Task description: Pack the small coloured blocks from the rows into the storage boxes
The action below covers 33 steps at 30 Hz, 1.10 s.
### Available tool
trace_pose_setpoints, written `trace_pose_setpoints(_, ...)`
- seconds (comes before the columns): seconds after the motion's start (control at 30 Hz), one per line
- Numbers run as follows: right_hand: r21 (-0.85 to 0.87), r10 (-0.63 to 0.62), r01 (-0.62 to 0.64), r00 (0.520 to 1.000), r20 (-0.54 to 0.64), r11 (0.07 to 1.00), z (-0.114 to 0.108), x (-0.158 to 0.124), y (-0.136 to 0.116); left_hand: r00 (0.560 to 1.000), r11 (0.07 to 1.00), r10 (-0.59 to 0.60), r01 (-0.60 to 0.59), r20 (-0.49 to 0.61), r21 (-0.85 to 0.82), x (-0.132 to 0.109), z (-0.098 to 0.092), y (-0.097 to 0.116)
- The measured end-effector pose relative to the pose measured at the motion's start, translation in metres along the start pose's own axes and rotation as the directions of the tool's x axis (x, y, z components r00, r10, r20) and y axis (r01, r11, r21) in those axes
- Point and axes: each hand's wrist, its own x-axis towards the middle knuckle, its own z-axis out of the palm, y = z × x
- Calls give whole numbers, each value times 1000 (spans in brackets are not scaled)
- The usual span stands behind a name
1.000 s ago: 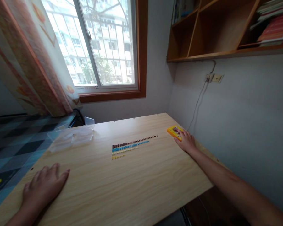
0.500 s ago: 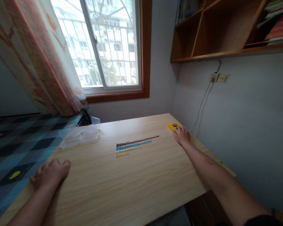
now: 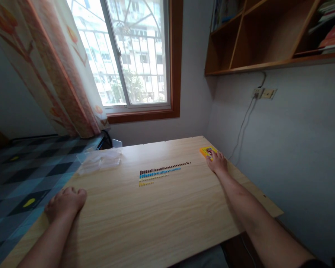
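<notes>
At the far right of the table, my right hand (image 3: 217, 163) grips a small flat yellow box (image 3: 207, 150) with a dark and red picture on its top. Its thumb lies at the near side and its fingers at the right. My left hand (image 3: 67, 203) rests at the table's left edge, thumb apart from loosely bent fingers, with nothing visible in it. Between the hands lie rows of tiny pieces: a dark brown row (image 3: 164, 168), a blue row (image 3: 160, 172), a pale row (image 3: 153, 176) and a shorter yellow row (image 3: 146, 184).
Clear plastic trays (image 3: 100, 160) sit at the table's (image 3: 134, 227) back left corner. A checked bed cover (image 3: 19, 175) borders its left side. Behind are a curtain (image 3: 58, 67) and a window. A wooden shelf (image 3: 262, 41) hangs above a socket (image 3: 264, 93) with a cable.
The whole view has shifted slightly, moving the scene a little to the right. My right hand stays on the yellow box. My left hand remains at the table edge, and the rows look unchanged.
</notes>
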Motion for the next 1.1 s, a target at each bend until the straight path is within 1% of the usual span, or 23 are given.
trace_pose_setpoints(0.2,3,-3,3,1000,-20,1000,1,-1,-1,1000,1000,4,-4,-4,31,-1,-1,-1)
trace_pose_setpoints(0.33,4,-5,5,999,-38,1000,1,-2,-1,1000,999,7,-6,-12,31,3,4,-5)
trace_pose_setpoints(0.4,3,4,-4,999,-51,1000,1,-4,-1,1000,999,-19,19,-16,29,9,10,-6)
trace_pose_setpoints(0.5,5,13,-12,997,-75,1000,1,-5,-2,991,991,-131,132,-35,33,20,21,-6)
trace_pose_setpoints(0.57,7,12,-12,996,-87,1000,1,-6,-2,985,985,-166,168,-49,29,25,27,-6)
trace_pose_setpoints(0.87,10,9,-8,994,-110,1000,0,-7,-1,977,981,-191,194,-97,21,28,37,-12)
trace_pose_setpoints(1.1,23,-5,8,992,-124,1000,1,-8,1,974,979,-202,205,-107,15,29,38,-11)
